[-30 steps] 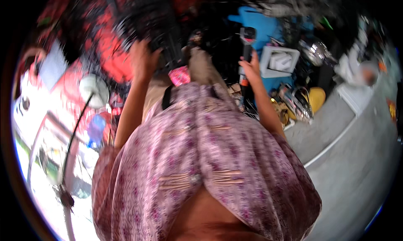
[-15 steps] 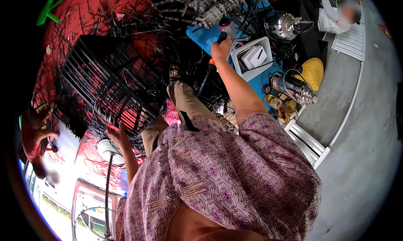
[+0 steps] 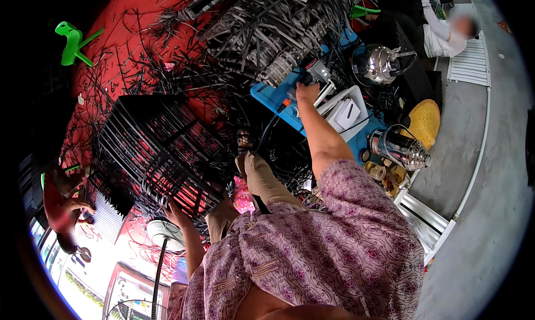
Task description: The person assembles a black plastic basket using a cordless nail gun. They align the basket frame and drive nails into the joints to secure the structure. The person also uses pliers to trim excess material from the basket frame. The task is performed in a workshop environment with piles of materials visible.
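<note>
A black basket (image 3: pixel 161 158) of woven strips, with long open ribs, lies tilted before me on the left. My left hand (image 3: pixel 177 213) grips its near edge, the fingertips partly hidden against the strips. My right hand (image 3: pixel 307 91) reaches over a blue table (image 3: pixel 271 98), its fingers curled down and closed. Beside those fingers lies part of a long tool with a black handle and an orange collar (image 3: pixel 287 102). What the right fingers hold is hidden. A white plastic bin (image 3: pixel 356 100) with white boxes and a silver metal tool stand close to that hand.
Grey and black strips (image 3: pixel 267 41) heap at the far side, with cut pieces scattered over the red floor (image 3: pixel 131 47). Shiny kettles (image 3: pixel 376 63), a yellow straw hat (image 3: pixel 424 124) and a white bench (image 3: pixel 426 222) are on the right. People sit at both sides; a green stool (image 3: pixel 72 44) stands far left.
My right hand has moved from holding the orange-collared tool upright to low over the blue table. My left hand stays at the basket's edge. The whole view has shifted slightly.
</note>
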`<control>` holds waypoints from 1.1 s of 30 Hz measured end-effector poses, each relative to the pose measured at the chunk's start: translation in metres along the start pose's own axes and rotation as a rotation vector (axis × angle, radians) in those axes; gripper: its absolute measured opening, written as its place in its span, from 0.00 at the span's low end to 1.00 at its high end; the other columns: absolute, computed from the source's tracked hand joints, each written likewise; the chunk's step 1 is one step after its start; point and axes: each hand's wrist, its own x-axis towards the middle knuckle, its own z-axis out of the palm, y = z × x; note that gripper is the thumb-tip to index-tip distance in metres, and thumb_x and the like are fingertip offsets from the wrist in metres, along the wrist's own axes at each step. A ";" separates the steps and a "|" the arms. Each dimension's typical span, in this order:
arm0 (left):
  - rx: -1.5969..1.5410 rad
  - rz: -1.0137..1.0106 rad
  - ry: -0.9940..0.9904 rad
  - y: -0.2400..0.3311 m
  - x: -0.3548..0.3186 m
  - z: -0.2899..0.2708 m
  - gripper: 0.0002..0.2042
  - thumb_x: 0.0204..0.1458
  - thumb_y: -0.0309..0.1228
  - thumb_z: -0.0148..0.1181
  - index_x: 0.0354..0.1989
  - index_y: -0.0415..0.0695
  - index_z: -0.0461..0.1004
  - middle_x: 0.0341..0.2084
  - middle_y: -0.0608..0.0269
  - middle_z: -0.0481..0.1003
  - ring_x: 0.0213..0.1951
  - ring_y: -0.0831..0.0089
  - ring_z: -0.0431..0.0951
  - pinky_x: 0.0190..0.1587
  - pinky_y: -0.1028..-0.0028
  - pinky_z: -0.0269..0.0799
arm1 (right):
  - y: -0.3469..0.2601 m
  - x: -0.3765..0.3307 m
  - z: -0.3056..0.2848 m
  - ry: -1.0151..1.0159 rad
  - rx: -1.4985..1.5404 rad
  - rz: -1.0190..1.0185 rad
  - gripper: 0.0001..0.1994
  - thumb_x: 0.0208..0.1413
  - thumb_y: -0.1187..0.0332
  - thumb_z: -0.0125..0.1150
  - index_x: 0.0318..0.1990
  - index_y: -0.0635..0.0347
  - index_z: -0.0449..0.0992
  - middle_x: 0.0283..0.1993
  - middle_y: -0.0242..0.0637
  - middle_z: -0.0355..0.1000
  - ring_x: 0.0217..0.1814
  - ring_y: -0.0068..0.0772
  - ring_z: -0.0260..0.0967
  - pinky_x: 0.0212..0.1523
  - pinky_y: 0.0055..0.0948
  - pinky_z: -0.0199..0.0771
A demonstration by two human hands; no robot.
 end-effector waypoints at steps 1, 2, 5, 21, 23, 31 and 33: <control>0.000 0.046 0.011 -0.001 -0.001 0.004 0.19 0.63 0.36 0.47 0.56 0.34 0.68 0.48 0.56 0.74 0.47 0.69 0.75 0.54 0.73 0.67 | 0.010 -0.007 0.005 -0.005 0.118 -0.118 0.33 0.51 0.65 0.66 0.61 0.68 0.57 0.47 0.50 0.69 0.46 0.50 0.70 0.48 0.42 0.72; 0.076 0.042 0.033 0.003 -0.003 0.007 0.19 0.63 0.36 0.47 0.55 0.35 0.69 0.48 0.56 0.74 0.45 0.69 0.76 0.50 0.73 0.68 | 0.012 -0.016 0.011 -0.011 0.242 -0.243 0.31 0.52 0.66 0.65 0.60 0.69 0.59 0.44 0.48 0.70 0.44 0.48 0.71 0.46 0.41 0.72; 0.310 0.054 0.176 0.012 -0.010 -0.003 0.18 0.62 0.37 0.49 0.52 0.35 0.72 0.47 0.54 0.75 0.38 0.68 0.78 0.40 0.74 0.73 | -0.035 -0.144 0.004 -0.262 0.527 -0.325 0.24 0.53 0.68 0.60 0.56 0.70 0.64 0.32 0.42 0.71 0.35 0.37 0.70 0.40 0.34 0.70; -0.080 -0.004 -0.061 0.133 -0.018 0.064 0.14 0.55 0.34 0.59 0.44 0.36 0.74 0.36 0.64 0.76 0.37 0.76 0.72 0.44 0.75 0.67 | -0.114 -0.405 0.033 -0.982 0.446 -0.312 0.37 0.54 0.35 0.48 0.20 0.69 0.70 0.19 0.53 0.66 0.26 0.41 0.70 0.32 0.42 0.63; -0.072 0.052 -0.102 0.162 -0.015 0.071 0.14 0.54 0.36 0.60 0.42 0.38 0.75 0.32 0.67 0.75 0.34 0.78 0.70 0.40 0.76 0.65 | -0.126 -0.402 0.037 -0.914 0.528 -0.320 0.36 0.53 0.36 0.51 0.15 0.68 0.65 0.14 0.47 0.60 0.22 0.34 0.63 0.29 0.40 0.60; -0.154 0.028 -0.155 0.075 0.034 0.036 0.13 0.53 0.30 0.58 0.46 0.38 0.74 0.32 0.70 0.74 0.31 0.81 0.69 0.33 0.78 0.64 | -0.067 -0.404 0.004 -0.975 0.205 -0.604 0.27 0.57 0.44 0.52 0.35 0.65 0.73 0.19 0.49 0.67 0.25 0.52 0.69 0.29 0.45 0.67; 0.203 0.167 -0.103 0.072 0.057 0.034 0.15 0.52 0.33 0.58 0.45 0.36 0.74 0.30 0.68 0.75 0.30 0.81 0.69 0.31 0.77 0.64 | -0.062 -0.366 -0.011 -0.949 -0.084 -1.318 0.16 0.61 0.54 0.48 0.43 0.56 0.74 0.26 0.46 0.71 0.33 0.50 0.73 0.31 0.46 0.71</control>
